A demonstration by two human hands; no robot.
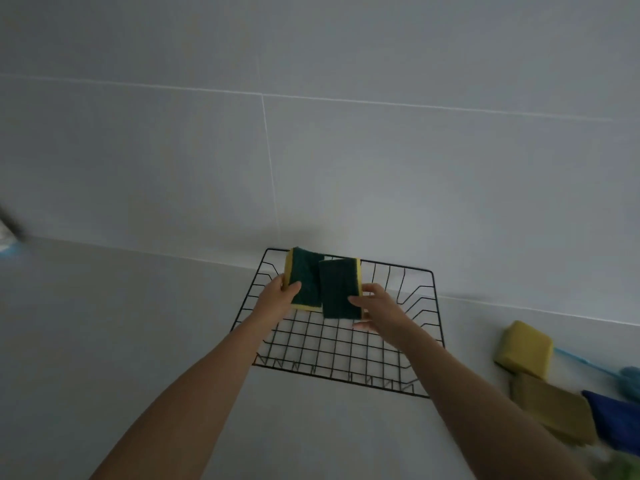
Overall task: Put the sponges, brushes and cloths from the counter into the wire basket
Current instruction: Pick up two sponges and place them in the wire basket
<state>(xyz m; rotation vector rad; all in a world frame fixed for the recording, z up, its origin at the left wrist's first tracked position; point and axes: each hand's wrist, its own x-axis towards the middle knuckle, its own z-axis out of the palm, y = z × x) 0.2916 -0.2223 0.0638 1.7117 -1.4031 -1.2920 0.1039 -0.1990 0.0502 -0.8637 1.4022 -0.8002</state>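
Note:
A black wire basket (408, 344) stands on the grey counter against the tiled wall. My left hand (277, 296) grips a yellow sponge with a dark green scouring face (304, 275), held upright over the basket's far left part. My right hand (377, 306) grips a second green-and-yellow sponge (339, 289) beside it, the two sponges overlapping slightly above the basket. On the counter to the right lie a yellow sponge (526, 344), an olive-yellow cloth (554, 407), a dark blue cloth (616, 420) and a light blue brush (588, 362) whose head is at the frame edge.
The tiled wall (311, 150) rises directly behind the basket. A blurred dark and light blue object (8, 233) sits at the far left edge. Something green (623, 469) shows in the bottom right corner. Bare counter (121, 323) stretches left of the basket.

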